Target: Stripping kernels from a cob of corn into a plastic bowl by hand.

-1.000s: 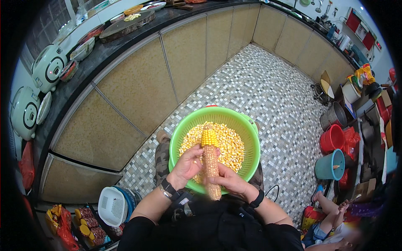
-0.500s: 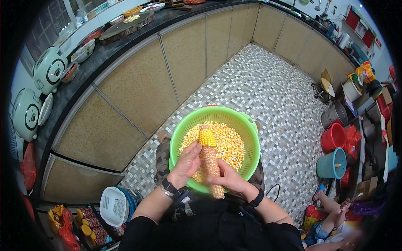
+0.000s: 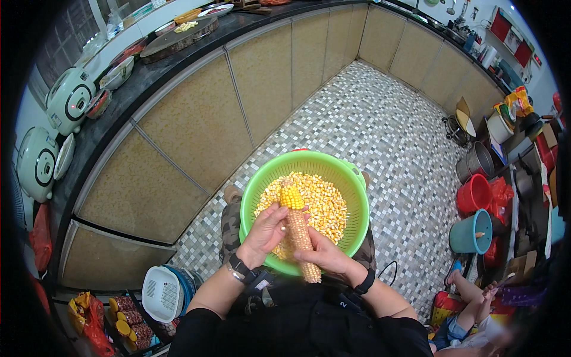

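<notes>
A corn cob (image 3: 298, 232) slants over a green plastic colander (image 3: 356, 196) on my lap. Yellow kernels still cover its far end, while the rest of its length is bare. My right hand (image 3: 326, 253) is wrapped round the bare lower part. Up by the edge of the kernels, my left hand (image 3: 265, 231) is closed on the cob with its thumb and fingers; a loose pale kernel shows beside the fingertips. Loose corn kernels (image 3: 327, 205) cover the colander's bottom beneath the cob.
At lower left stand a white basket (image 3: 161, 293) and jars with yellow lids (image 3: 123, 327). A red bucket (image 3: 474, 194) and a blue bucket (image 3: 470, 233) line the right side. Another person's legs (image 3: 467, 297) show at lower right. Rice cookers (image 3: 71, 100) sit on the counter.
The cob's kernel-covered far end has tipped slightly left, and its near end slightly right. My left fingers have shifted a little along the kernel edge. The colander stays put.
</notes>
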`<state>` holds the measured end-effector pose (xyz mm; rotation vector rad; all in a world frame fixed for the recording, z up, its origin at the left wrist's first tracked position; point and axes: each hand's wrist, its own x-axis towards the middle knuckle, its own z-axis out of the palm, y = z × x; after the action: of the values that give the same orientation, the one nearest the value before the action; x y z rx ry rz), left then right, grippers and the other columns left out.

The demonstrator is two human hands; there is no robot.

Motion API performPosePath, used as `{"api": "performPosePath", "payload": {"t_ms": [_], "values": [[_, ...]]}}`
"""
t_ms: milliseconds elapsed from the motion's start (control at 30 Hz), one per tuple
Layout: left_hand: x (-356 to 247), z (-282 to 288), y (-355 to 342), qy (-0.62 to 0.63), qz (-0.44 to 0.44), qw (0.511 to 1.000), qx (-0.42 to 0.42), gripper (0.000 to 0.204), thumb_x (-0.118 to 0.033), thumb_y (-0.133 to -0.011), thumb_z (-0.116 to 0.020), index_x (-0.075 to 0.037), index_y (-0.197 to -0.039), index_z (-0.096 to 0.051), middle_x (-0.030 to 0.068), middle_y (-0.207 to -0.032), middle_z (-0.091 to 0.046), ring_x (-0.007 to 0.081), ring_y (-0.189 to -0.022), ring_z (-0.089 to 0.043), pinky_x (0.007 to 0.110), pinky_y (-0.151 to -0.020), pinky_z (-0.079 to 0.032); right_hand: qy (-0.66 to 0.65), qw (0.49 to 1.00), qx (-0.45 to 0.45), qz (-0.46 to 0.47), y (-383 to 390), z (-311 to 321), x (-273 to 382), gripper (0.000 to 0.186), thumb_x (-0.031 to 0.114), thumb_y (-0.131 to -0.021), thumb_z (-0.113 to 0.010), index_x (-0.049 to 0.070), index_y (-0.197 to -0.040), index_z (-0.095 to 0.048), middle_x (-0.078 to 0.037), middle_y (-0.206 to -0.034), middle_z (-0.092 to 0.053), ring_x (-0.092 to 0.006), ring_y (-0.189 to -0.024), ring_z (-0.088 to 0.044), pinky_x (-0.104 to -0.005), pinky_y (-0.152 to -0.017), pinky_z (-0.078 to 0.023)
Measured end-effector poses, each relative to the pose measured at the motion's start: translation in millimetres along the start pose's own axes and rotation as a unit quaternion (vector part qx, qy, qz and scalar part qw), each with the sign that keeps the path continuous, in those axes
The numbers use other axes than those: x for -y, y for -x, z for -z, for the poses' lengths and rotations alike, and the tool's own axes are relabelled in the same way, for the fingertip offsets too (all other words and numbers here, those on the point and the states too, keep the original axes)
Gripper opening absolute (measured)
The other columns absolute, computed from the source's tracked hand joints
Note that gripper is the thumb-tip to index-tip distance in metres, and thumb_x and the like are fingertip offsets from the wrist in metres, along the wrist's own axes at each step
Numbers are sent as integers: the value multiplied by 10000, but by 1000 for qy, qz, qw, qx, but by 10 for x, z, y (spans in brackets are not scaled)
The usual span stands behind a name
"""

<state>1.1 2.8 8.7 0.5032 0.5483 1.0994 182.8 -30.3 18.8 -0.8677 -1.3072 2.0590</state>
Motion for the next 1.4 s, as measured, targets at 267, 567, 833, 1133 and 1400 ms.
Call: {"api": "performPosePath", "payload": {"t_ms": [267,567,833,1133,1400], "values": [[8,24,-23,5,4,1000,25,554,-228,-899,-591,23,-1335,-358,214,-1250,-529,312,-1130,-556,440,-999,-438,1,1000,3,-21,18,-4,46,629,102,-845,-638,20,-1376,-311,-37,-1141,-487,-109,-1015,-483,-268,-872,-428],[12,18,-30,24,22,999,38,544,-192,-900,-580,-4,-1354,-347,194,-1256,-525,334,-1131,-551,444,-999,-435,-21,999,11,-41,24,-11,45,617,100,-846,-622,43,-1370,-302,-41,-991,-520,-107,-785,-543,-257,-670,-480],[-26,-20,-21,38,30,997,63,496,-191,-904,-569,-46,-1339,-379,121,-1217,-538,357,-1171,-512,478,-1005,-419,-59,998,16,-13,28,-23,60,494,105,-873,-589,35,-1292,-337,-53,-889,-532,-126,-717,-565,-279,-626,-490],[18,-8,-35,61,-3,998,18,646,-313,-883,-620,-48,-1386,-313,182,-1295,-497,366,-1163,-517,528,-970,-452,63,998,-22,17,4,-5,-17,545,161,-816,-684,-4,-1258,-410,-61,-1013,-544,-123,-907,-528,-273,-807,-453],[20,63,-20,22,-8,1000,5,591,-259,-871,-649,-35,-1337,-364,178,-1261,-521,331,-1011,-615,477,-895,-513,101,994,-2,36,-21,7,-15,662,151,-817,-682,-7,-1358,-334,-73,-1142,-514,-140,-1021,-502,-290,-894,-425]]}}
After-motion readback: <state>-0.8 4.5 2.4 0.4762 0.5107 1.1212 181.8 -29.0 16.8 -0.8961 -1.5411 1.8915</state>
